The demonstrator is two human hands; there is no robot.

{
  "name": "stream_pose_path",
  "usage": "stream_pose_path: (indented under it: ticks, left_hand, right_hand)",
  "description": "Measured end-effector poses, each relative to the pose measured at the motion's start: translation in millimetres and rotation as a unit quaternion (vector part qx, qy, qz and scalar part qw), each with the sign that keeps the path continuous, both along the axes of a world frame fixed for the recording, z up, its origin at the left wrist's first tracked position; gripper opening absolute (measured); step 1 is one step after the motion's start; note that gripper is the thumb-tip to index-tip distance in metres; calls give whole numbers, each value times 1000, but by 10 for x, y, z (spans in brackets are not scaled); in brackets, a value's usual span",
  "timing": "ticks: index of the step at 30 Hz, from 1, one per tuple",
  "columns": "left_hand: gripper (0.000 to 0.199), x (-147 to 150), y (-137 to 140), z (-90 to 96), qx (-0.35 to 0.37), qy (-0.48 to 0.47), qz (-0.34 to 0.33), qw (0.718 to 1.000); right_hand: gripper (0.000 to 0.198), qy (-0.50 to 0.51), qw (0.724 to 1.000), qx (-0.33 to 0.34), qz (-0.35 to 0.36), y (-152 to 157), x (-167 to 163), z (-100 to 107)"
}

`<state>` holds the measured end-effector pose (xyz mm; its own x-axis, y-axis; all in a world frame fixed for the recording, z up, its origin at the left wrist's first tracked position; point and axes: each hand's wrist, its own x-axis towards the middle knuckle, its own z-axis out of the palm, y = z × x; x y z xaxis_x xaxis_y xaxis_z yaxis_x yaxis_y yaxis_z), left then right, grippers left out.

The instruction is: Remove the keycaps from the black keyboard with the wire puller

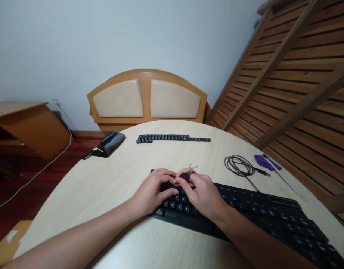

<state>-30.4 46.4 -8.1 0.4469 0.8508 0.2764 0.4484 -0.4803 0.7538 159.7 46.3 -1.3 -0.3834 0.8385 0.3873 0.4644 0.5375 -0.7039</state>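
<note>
Both my hands meet over the left part of a black keyboard [177,213], their fingertips close together. My right hand [203,191] is closed in a pinch. From its fingers a keycap puller [192,168] sticks up with thin hooked wire prongs. A small black piece [184,175] shows at the same fingertips; I cannot tell whether it is a keycap or part of the puller. My left hand [153,188] rests on the keyboard's left end, fingers curved and thumb apart over the keys. Part of the keys is hidden beneath the hands.
Loose black keycaps [172,138] lie in rows at the table's far side. A dark folded pouch [110,145] is at left. At right are a coiled cable [239,165], a purple cloth [263,161] and a thin long-handled brush [284,177]. A wooden headboard [146,86] stands behind.
</note>
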Motion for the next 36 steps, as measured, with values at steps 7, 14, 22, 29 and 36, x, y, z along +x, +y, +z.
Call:
stream_pose_path:
  ticks: [7, 14, 22, 29, 36]
  left_hand:
    - [8, 3, 5, -24, -10, 15, 21, 1000]
    - [5, 0, 4, -12, -12, 7, 33, 999]
    - [3, 7, 27, -46, -25, -42, 52, 997]
    - [12, 3, 21, -52, -10, -17, 61, 998]
    - [17, 10, -2, -16, 20, 3, 37, 999]
  right_hand:
    - [16, 68, 995, -36, -69, 30, 6, 16]
    - [19, 152, 980, -85, -95, 131, 11, -27]
    - [20, 162, 975, -122, -95, 167, 7, -50]
    - [20, 169, 972, -136, -88, 174, -2, -49]
    - [23, 167, 973, -136, -81, 179, -1, -56]
